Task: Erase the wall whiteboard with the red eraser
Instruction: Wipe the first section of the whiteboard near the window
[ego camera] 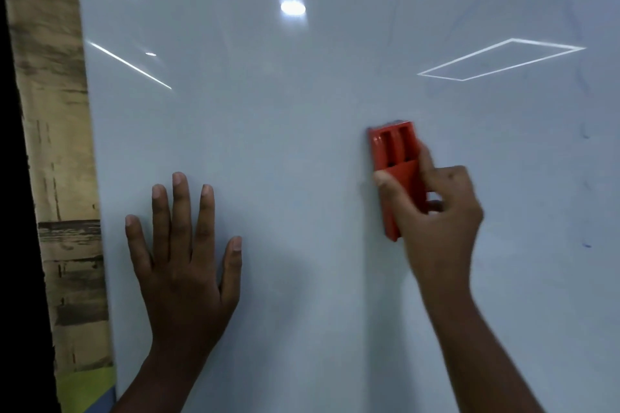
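A glossy pale grey-white wall whiteboard (302, 144) fills nearly the whole view, its surface mirroring round ceiling lights and a thin rectangular light outline on the upper right. The right hand (436, 214) grasps a red rectangular plastic eraser (394, 157) by its lower half, thumb on the left edge and fingers curled around the right side, holding it upright and pressed flat against the board right of centre. The eraser's upper half, with two long grooves in its back, sticks out above the hand. The left hand (183, 265) lies flat on the board low and to the left, well apart from the eraser, with fingers released, spread and pointing upward, gripping nothing. Faint blue marker traces (585, 134) run down the far right of the board, with a small darker fleck lower down. Along the left edge of the board stands a strip of weathered brown wood-patterned wall (57, 144), with a patch of yellow-green at its bottom.
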A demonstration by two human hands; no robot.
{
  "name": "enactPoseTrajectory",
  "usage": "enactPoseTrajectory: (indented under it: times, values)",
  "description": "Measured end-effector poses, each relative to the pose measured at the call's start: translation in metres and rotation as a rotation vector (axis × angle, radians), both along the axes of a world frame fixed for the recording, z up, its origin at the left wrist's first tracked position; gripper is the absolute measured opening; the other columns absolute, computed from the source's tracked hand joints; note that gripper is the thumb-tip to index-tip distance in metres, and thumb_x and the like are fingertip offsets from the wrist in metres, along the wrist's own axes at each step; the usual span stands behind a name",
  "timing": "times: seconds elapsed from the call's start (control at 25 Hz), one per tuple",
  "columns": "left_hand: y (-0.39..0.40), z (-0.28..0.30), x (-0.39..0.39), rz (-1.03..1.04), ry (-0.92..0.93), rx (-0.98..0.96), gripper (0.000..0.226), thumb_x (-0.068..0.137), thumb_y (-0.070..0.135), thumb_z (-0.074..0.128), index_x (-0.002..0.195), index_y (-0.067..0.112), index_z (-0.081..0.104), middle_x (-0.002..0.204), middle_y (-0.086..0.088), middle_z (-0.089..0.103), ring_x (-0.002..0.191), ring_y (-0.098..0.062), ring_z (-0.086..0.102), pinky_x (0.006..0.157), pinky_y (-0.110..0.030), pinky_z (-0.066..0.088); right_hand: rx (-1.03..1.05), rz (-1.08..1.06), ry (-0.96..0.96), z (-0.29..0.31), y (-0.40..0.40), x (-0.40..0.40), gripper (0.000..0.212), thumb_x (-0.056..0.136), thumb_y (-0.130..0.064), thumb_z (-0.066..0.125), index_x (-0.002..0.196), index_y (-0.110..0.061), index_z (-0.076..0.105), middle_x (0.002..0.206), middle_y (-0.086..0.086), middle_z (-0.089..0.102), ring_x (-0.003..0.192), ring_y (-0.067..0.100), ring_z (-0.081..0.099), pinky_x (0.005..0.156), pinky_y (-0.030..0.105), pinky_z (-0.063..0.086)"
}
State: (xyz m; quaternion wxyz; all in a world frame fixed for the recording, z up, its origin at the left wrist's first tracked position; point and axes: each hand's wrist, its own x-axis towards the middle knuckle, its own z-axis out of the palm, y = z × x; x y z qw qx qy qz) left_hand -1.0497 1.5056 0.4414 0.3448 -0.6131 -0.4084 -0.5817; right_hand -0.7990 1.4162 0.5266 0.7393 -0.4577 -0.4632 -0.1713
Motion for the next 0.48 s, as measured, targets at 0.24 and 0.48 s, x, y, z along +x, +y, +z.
enactPoseTrajectory:
  times: [0.24, 0.48]
  values:
    - [0.003, -0.014, -0.010, -0.001, 0.075, -0.022, 0.073, 0.106, 0.042, 0.042, 0.168, 0.008, 0.022, 0.175, -0.019, 0.014, 0.163, -0.037, 0.012, 0.131, -0.059, 0.006, -0.064, -0.098, -0.468, -0.043, 0.018, -0.114, 0.068, 0.085, -0.058, 0.073, 0.145, -0.030, 0.056, 0.104, -0.003, 0.056, 0.092, 0.016, 0.053, 0.072, 0.040, 0.056]
    - [0.002, -0.025, -0.014, -0.039, 0.102, -0.036, 0.077, 0.104, 0.043, 0.044, 0.168, 0.008, 0.018, 0.175, -0.019, 0.014, 0.164, -0.036, 0.011, 0.131, -0.057, 0.006, -0.040, -0.190, -0.540, -0.036, 0.022, -0.136, 0.064, 0.092, -0.056, 0.069, 0.145, -0.022, 0.058, 0.109, 0.002, 0.064, 0.095, 0.015, 0.056, 0.075, 0.035, 0.057]
